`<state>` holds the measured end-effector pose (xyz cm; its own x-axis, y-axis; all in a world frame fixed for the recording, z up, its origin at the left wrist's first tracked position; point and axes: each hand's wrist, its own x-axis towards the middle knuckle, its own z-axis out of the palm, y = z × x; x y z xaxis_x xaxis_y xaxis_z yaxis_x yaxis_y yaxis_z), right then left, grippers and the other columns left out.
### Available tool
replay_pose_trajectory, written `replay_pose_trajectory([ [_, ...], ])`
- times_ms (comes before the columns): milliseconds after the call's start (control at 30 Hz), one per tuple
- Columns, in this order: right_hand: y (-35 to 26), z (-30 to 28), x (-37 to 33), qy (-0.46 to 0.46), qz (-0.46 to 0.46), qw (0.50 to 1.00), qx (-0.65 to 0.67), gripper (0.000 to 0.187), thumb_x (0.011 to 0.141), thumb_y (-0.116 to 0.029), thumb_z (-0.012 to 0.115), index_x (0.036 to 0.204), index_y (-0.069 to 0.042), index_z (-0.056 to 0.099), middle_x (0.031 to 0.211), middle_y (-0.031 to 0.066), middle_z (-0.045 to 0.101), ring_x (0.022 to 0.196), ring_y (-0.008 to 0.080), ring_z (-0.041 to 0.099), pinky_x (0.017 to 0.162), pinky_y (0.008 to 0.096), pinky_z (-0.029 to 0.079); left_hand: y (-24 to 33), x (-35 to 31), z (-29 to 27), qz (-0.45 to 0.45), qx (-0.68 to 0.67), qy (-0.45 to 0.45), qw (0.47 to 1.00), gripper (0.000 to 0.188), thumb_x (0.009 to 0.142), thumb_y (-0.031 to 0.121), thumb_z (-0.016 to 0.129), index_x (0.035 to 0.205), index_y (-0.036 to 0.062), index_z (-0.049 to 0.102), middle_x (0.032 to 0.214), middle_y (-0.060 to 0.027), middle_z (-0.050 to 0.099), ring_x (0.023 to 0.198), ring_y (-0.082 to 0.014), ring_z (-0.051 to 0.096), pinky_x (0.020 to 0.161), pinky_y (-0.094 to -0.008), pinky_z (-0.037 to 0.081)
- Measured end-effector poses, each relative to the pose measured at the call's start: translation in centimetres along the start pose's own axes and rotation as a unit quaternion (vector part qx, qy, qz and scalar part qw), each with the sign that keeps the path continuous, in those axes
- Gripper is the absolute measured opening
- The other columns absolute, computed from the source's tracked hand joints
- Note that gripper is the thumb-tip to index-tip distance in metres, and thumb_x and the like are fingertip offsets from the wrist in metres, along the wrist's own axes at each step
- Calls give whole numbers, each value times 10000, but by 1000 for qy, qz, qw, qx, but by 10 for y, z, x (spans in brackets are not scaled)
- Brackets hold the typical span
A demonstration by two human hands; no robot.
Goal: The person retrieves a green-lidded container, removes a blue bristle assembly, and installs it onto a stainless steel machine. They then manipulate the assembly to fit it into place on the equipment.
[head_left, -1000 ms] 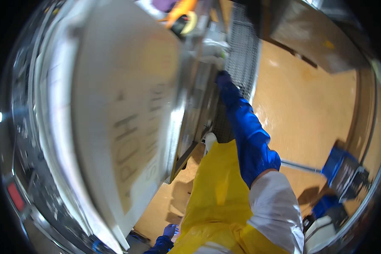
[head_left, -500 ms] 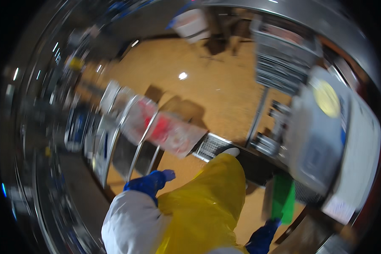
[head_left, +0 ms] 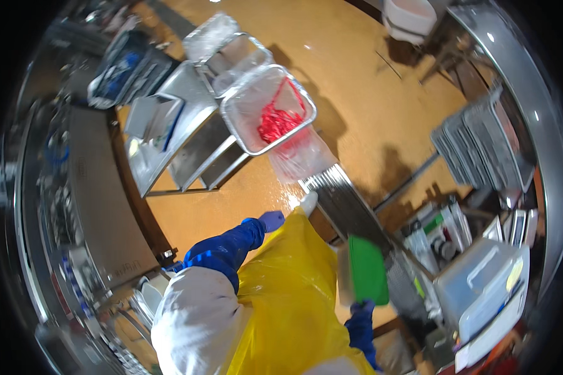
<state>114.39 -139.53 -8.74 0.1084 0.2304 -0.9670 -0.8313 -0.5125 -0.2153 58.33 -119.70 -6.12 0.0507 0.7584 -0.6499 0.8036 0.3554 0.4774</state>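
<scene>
My left hand, in a purple glove below a blue sleeve cover, hangs beside my yellow apron with nothing in it. Its fingers look loosely extended. On the other side, my right hand grips the near end of a flat green thing with a pale, see-through side, perhaps a green tub. It is held out at my right, above a dark metal floor grate. Ahead of me stands a metal-rimmed bin lined with a clear bag, with a crumpled red bag inside.
A steel cart with shelves adjoins the bin at left. A drain grate crosses the floor ahead. Stacked grey trays stand at right, nearer me a lidded plastic container. A white bucket is far off.
My view has turned, so the bin and cart appear higher and farther right. The green tub has stayed with my right hand. The picture is sharper.
</scene>
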Motion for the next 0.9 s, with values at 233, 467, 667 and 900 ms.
replay_pose_trajectory([
  [233, -18, 130, -101, -36, -5, 998, 47, 85, 715, -41, 535, 768, -99, 567, 756, 13, 592, 680, 180, 584, 592, 304, 503, 75, 22, -35, -25, -433, -90, 896, 338, 990, 235, 548, 1283, 68, 569, 1104, -93, 628, 887, -170, 641, 739, -300, 547],
  [467, 11, 161, -158, -94, -11, 995, 9, 446, 632, 37, 487, 1065, 13, 591, 889, 71, 637, 725, 212, 614, 662, 308, 545, 186, 62, -102, -50, -325, -194, 924, 429, 952, 402, 620, 1208, 60, 586, 942, -54, 642, 755, -150, 632, 664, -298, 519],
  [667, 21, 118, -148, -94, -38, 995, -15, 401, 652, 54, 503, 1039, 14, 603, 833, 47, 622, 696, 175, 597, 636, 279, 526, 167, 73, -18, 65, -76, -153, 983, 580, 851, 444, 737, 1154, -17, 556, 919, -112, 645, 818, -204, 626, 731, -355, 514],
  [900, -5, 119, -202, -20, -215, 957, -193, 454, 590, 73, 602, 1041, 40, 639, 761, 54, 640, 590, 152, 600, 486, 279, 487, 313, 3, -94, 308, 166, -100, 932, 740, 806, 427, 768, 1334, -21, 507, 1157, -235, 632, 1112, -347, 590, 964, -430, 462],
])
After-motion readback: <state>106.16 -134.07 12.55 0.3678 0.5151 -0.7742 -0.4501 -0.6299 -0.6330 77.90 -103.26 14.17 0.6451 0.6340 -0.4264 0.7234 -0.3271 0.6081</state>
